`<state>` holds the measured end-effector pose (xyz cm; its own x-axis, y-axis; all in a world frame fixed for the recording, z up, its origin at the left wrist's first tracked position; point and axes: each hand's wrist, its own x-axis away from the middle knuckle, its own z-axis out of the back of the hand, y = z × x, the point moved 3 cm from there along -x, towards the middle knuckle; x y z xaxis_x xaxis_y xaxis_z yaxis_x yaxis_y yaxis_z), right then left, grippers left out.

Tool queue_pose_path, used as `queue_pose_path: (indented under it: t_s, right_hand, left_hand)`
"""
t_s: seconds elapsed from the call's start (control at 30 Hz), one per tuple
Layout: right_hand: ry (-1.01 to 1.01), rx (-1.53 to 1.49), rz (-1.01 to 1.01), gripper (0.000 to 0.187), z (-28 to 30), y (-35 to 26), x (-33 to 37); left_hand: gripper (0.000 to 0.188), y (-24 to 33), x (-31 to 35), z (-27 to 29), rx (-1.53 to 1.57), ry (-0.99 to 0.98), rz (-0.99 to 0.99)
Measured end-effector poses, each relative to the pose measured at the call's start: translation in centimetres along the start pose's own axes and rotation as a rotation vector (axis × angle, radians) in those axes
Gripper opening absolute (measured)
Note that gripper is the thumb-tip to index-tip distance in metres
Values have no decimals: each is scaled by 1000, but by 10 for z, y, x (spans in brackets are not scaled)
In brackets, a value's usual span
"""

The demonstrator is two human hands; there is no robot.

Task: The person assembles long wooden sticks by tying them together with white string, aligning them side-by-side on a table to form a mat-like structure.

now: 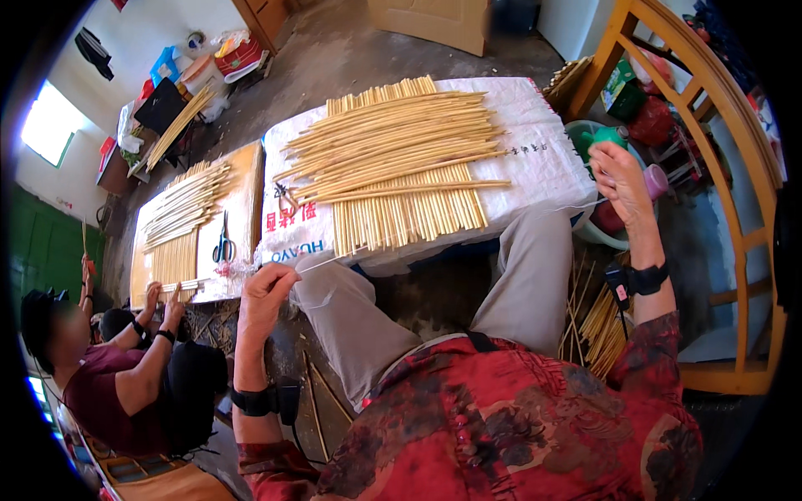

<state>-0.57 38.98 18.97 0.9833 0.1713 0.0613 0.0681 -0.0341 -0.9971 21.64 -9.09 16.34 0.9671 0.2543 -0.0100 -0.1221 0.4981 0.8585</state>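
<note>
My left hand (269,288) is closed in a pinch on a thin white string (322,263), just off the near left corner of the table. Out to the right, my raised right hand (620,177) is closed on the string's other stretch. The string runs between my hands, along the near ends of a mat of straw-coloured stalks (409,219) laid side by side. Across that mat lies a thick layer of long loose stalks (393,138). Both rest on a white woven sack (543,125) covering the table.
At left, a co-worker (117,376) handles stalks at a wooden board (242,167) with dark scissors (223,242). A wooden frame (710,150) and a tub (614,238) stand at right. More stalks (603,334) lie on the floor. A cardboard sheet (430,23) stands beyond the table.
</note>
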Motion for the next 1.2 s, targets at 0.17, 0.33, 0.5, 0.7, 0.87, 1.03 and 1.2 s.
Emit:
queue_pose_path:
  t_s: [0.17, 0.33, 0.5, 0.7, 0.87, 1.03, 1.2]
  right_hand:
    - [51, 0, -66, 13, 38, 36, 5]
    - [56, 29, -85, 12, 70, 58, 12]
    - [-53, 150, -108, 12, 74, 61, 28]
    - [-150, 302, -217, 13, 70, 60, 49]
    - [-161, 300, -198, 13, 77, 62, 55]
    - [-59, 187, -189, 13, 79, 54, 59]
    - [-108, 77, -152, 12, 46, 36, 53]
  left_hand:
    - [8, -31, 25, 2, -33, 68, 60]
    - [7, -60, 47, 4, -47, 159, 119]
    - [7, -74, 56, 6, -78, 197, 180]
    - [7, -92, 58, 17, -134, 291, 141]
    - [9, -120, 71, 41, -198, 357, 206]
    - [10, -139, 55, 36, -418, 244, 182]
    - [8, -127, 64, 36, -614, 33, 256]
